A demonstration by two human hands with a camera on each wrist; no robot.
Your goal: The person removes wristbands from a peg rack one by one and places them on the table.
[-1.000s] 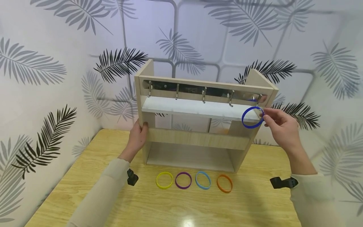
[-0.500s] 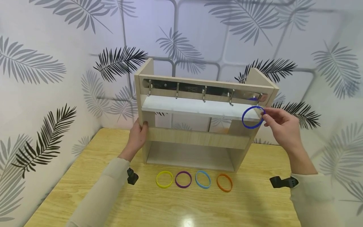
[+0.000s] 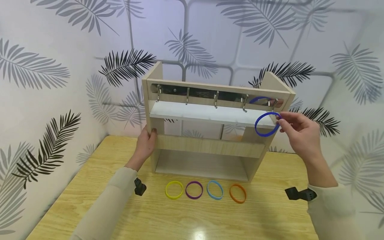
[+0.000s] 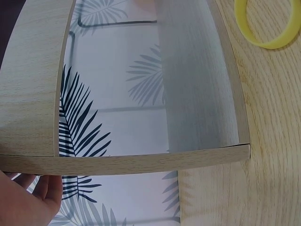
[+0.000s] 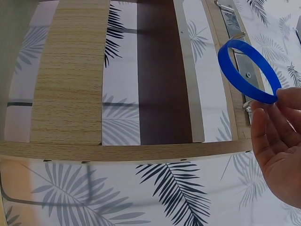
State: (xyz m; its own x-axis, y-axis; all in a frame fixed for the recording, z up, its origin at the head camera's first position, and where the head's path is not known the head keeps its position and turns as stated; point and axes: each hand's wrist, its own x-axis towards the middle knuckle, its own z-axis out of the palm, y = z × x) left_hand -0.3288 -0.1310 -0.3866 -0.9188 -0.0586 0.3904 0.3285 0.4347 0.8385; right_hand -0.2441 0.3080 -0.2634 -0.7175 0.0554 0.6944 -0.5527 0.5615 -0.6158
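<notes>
A blue silicone wristband point(image 3: 260, 134) is pinched at its right side between the thumb and fingers of my right hand point(image 3: 301, 131). It hangs just below and in front of the rightmost metal hook point(image 3: 274, 105) of a wooden shelf unit point(image 3: 210, 146). In the right wrist view the blue band point(image 5: 235, 77) overlaps the hook strip. My left hand point(image 3: 145, 145) grips the unit's left side panel, the thumb near the front edge. In the left wrist view, fingers point(image 4: 54, 188) show at the panel's outer side.
On the wooden table point(image 3: 195, 220), before the unit, lie a yellow wristband point(image 3: 166, 196), a purple wristband point(image 3: 194, 198), a light-blue wristband point(image 3: 215, 198) and an orange wristband point(image 3: 237, 201). Several hooks line the metal strip point(image 3: 201, 94). A leaf-patterned wall point(image 3: 210, 33) stands behind.
My right hand has shifted slightly right and the blue wristband has turned a little. Its reflection in the metal strip is larger. My left hand stays on the panel.
</notes>
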